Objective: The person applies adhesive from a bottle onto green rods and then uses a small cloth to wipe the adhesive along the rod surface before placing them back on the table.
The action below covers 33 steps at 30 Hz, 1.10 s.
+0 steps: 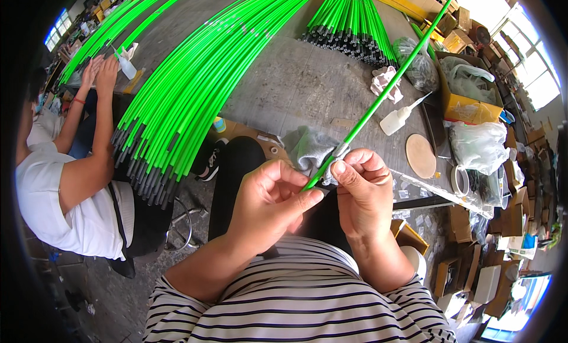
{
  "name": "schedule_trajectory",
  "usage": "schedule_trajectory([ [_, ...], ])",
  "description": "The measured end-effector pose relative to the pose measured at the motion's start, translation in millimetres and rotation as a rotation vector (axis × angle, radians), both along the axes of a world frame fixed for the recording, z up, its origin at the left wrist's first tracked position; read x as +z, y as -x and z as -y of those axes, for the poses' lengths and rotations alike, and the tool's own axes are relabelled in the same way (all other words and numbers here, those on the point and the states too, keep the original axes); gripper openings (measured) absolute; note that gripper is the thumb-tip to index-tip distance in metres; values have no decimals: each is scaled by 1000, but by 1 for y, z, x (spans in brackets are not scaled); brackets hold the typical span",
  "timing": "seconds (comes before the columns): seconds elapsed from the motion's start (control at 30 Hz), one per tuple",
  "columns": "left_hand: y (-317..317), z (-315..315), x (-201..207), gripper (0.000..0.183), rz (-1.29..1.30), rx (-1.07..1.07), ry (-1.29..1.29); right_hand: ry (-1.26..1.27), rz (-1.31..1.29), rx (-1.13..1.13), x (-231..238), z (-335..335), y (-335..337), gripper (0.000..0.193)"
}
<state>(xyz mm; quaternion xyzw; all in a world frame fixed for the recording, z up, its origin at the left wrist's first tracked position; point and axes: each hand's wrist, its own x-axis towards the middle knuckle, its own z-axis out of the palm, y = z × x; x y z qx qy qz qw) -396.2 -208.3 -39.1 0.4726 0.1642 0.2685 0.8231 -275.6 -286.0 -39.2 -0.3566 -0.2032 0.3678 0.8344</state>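
A long thin green rod (378, 100) slants from in front of me up to the far right. Its near end lies between the thumb and fingers of my left hand (269, 201), which is closed on it. Just above that grip, my right hand (365, 192) pinches with thumb and forefinger right at the rod. A small greyish piece shows at the rod by those fingertips; its kind is too small to tell. Behind my fingers a grey cloth (307, 145) hangs over the table's edge.
Bundles of green rods with dark ends (201, 100) cover the table (284, 77) at left; another bundle (352, 23) lies at the back. A white squeeze bottle (393, 121), a round tan disc (420, 155) and a cardboard box (470, 109) are at right. A co-worker (68, 195) sits at left.
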Motion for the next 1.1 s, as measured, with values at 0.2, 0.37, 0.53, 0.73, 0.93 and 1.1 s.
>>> schedule_trajectory([
  [0.2,1,-8,0,9,19,-84,18,1,-40,93,3,-1,-3,11],
  [0.37,0,-15,-1,23,-22,-231,95,-16,-53,100,4,-1,-7,10],
  [0.53,-5,-10,-2,12,-10,-123,87,61,-18,73,1,-6,-10,12],
  [0.73,-6,-18,-10,16,-134,-185,-83,120,55,-20,-8,-9,-15,17],
  [0.93,-9,-35,-29,30,20,-290,-80,156,382,-184,-12,-25,-31,24],
  [1.1,1,-50,-32,31,48,-235,-31,220,1063,-723,-16,-58,-79,15],
])
